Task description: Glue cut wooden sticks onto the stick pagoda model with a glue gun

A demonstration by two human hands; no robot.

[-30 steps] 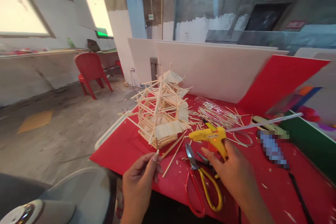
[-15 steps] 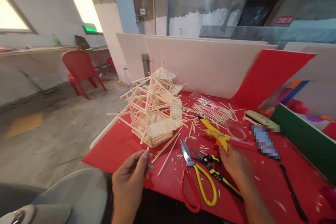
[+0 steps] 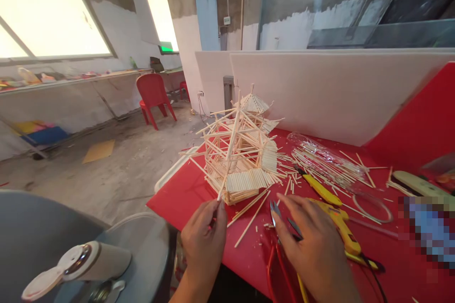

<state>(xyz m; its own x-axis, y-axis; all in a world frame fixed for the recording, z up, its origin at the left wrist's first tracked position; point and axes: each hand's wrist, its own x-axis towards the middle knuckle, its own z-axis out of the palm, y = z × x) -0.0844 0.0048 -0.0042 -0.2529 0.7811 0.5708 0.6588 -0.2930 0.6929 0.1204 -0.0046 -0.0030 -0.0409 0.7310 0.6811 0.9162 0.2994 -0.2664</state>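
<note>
My left hand (image 3: 206, 234) is closed in a pinch on a thin wooden stick (image 3: 220, 195), right at the near corner of the stick-built pavilion model (image 3: 250, 182). The model has an open frame of pale sticks and slatted roof panels. My right hand (image 3: 311, 239) hovers with fingers apart over scissors (image 3: 273, 265) with red and yellow handles, partly covering them. Black cutting pliers (image 3: 295, 228) lie mostly hidden beneath that hand. Beside it rests a yellow glue gun (image 3: 341, 227), and behind that a yellow-handled tool (image 3: 322, 189).
Loose sticks (image 3: 250, 222) and offcuts lie on the red board (image 3: 185, 203). A clear plastic bag (image 3: 320, 151) of sticks is behind. White panels (image 3: 320, 94) stand at the back. At left, a grey stool (image 3: 147, 246) carries a lidded bottle (image 3: 103, 260).
My right hand has left the glue gun and moved left over the scissors, its fingers spread. My left hand has come up against the model's corner. The view has turned left.
</note>
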